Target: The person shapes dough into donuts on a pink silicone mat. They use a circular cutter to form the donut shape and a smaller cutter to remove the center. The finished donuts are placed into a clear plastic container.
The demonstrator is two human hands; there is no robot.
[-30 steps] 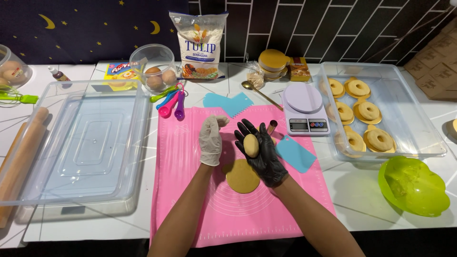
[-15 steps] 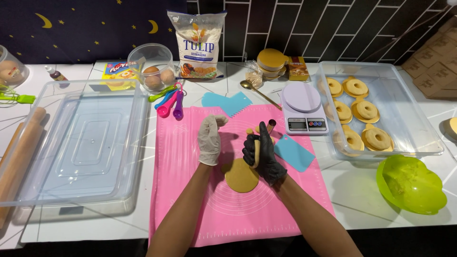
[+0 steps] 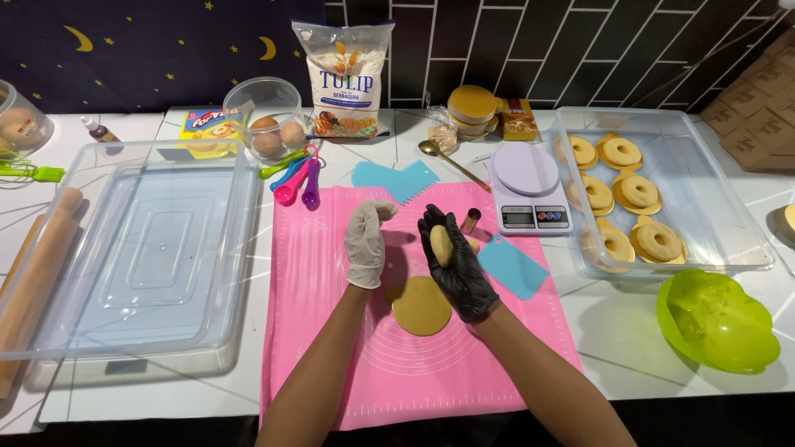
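Observation:
My right hand (image 3: 454,263), in a black glove, holds a small oval ball of yellow dough (image 3: 441,245) in its palm above the pink silicone mat (image 3: 331,331). My left hand (image 3: 364,244), in a white glove, hovers upright just left of it, fingers loosely curled, holding nothing. A flat round disc of dough (image 3: 421,305) lies on the mat below both hands. A small metal ring cutter (image 3: 470,221) stands just behind my right hand.
A kitchen scale (image 3: 528,189) and a clear tray (image 3: 687,248) of ring-shaped dough pieces sit to the right, with a green bowl (image 3: 716,323) in front. Left are an upturned clear tub (image 3: 124,257) and rolling pin (image 3: 37,273). Blue scrapers, measuring spoons, flour bag and egg bowl stand behind.
My right hand has turned from palm up to on edge and back towards palm up, keeping the dough ball. My left hand stays beside it.

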